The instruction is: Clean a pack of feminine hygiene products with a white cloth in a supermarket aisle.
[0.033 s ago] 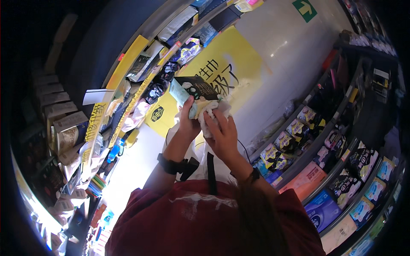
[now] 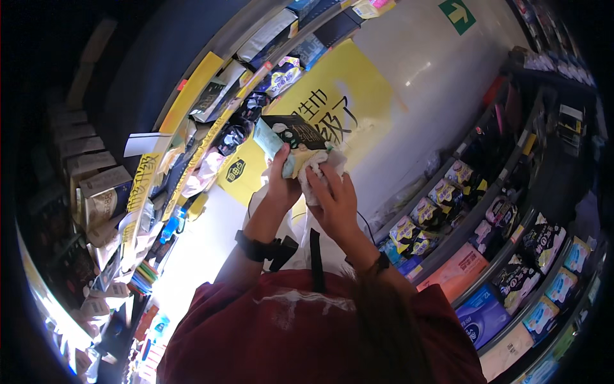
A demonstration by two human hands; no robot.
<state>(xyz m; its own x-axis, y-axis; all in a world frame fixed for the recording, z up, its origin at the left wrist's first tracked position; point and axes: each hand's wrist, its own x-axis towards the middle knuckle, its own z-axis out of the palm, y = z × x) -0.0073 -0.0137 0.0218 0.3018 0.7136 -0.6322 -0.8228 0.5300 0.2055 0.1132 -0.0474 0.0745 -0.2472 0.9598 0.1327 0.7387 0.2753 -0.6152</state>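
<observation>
Dark package (image 2: 297,131) partly hidden behind the white cloth (image 2: 306,189)

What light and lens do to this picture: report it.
Head view: glare washes out the floor at lower left; head view: the far-left cartons sink into shadow; head view: right shelves curve near the rim; head view: the box, left hand and right hand look fairly sharp.
</observation>
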